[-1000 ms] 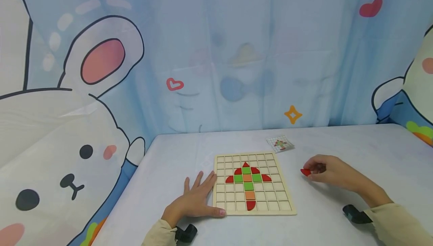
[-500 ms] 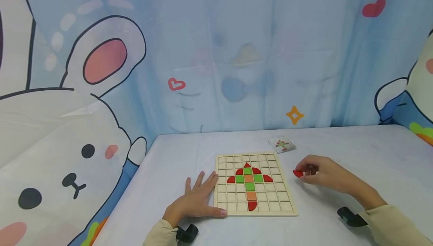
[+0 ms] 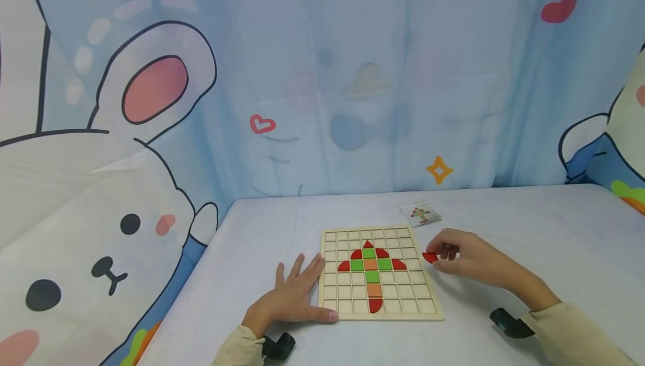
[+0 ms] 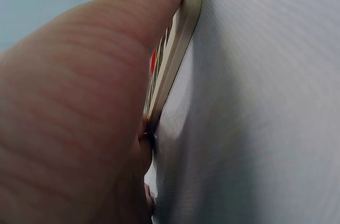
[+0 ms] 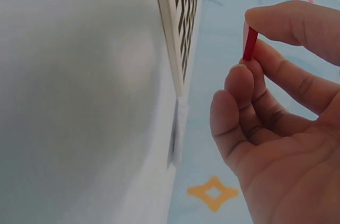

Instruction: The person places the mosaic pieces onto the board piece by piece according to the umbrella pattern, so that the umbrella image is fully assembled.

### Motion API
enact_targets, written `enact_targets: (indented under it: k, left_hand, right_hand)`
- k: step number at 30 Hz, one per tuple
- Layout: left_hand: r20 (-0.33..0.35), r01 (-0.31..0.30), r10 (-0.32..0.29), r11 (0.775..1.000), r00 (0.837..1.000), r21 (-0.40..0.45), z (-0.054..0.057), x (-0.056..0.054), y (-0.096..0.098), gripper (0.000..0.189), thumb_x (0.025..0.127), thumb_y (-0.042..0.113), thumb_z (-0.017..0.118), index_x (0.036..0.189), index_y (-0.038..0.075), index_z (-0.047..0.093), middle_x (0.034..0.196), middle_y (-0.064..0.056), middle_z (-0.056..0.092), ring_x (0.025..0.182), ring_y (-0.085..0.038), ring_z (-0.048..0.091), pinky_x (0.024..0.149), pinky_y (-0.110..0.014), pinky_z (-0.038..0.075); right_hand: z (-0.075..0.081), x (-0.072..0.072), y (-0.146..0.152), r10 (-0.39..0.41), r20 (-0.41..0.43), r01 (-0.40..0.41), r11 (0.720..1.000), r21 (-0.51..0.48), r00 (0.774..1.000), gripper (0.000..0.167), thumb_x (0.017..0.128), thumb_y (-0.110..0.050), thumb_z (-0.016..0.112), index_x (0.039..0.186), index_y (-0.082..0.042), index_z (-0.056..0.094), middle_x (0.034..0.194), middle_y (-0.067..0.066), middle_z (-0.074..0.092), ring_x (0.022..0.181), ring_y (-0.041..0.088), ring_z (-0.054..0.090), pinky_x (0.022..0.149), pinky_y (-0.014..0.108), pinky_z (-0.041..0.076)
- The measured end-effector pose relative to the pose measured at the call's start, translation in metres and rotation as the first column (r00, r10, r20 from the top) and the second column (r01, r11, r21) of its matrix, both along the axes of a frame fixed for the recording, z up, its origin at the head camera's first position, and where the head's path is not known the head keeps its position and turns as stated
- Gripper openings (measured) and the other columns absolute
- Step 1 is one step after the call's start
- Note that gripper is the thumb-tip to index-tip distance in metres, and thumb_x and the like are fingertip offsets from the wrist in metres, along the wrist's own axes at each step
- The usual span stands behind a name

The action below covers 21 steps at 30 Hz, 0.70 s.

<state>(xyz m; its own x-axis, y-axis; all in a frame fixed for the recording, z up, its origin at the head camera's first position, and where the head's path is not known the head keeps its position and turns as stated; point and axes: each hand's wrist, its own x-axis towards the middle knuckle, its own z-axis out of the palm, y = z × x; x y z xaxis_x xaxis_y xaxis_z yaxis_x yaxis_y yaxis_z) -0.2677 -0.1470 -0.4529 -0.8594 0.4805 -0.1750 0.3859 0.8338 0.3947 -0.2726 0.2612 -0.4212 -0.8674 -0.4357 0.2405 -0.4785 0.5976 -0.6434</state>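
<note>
A wooden grid board (image 3: pixel 408 292) lies on the table, with red, green and orange tiles set in its cells in a rocket-like pattern. My left hand (image 3: pixel 288 298) rests at the board's lower left corner, fingers spread along the left side and thumb on the near edge. Off the board's right edge, my right hand (image 3: pixel 466 254) pinches a red tile (image 3: pixel 430 257) between thumb and fingers, held above the table. In the right wrist view the red tile (image 5: pixel 250 43) shows edge-on. The left wrist view shows the board's side (image 4: pixel 175 57) beside the thumb.
A small pattern card (image 3: pixel 420 213) with a similar coloured figure lies behind the board's far right corner. White cloth covers the table (image 3: pixel 484 327). A printed blue curtain (image 3: pixel 312 75) hangs behind it.
My right hand has moved left with the red tile, from well right of the board to close by its right edge. The left hand stays in place.
</note>
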Motion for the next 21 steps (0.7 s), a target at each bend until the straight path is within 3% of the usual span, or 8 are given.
enact_targets:
  k: [15,21]
  left_hand:
    - [-0.007,-0.004,0.004,1.000,1.000,-0.003,-0.001,-0.001,-0.001,0.121,0.084,0.075,0.076,0.173,0.014,0.021,0.179,-0.001,0.016,0.164,-0.035,-0.001,0.122,-0.071,-0.007]
    - [0.005,-0.006,0.006,1.000,1.000,0.006,-0.001,-0.002,0.000,0.121,0.083,0.075,0.076,0.173,0.015,0.021,0.179,-0.001,0.015,0.164,-0.036,-0.002,0.122,-0.071,-0.008]
  right_hand:
    - [0.006,0.004,-0.026,0.123,-0.124,-0.127,0.992,-0.023,0.985,0.019,0.091,-0.004,0.083,0.106,-0.012,0.073,0.098,-0.006,0.067,0.085,0.011,0.058,0.073,0.028,0.054]
    - [0.009,0.006,-0.037,0.134,-0.102,-0.134,0.991,0.001,0.986,0.019,0.093,-0.008,0.083,0.107,-0.013,0.072,0.097,-0.010,0.063,0.086,0.016,0.057,0.073,0.030,0.052]
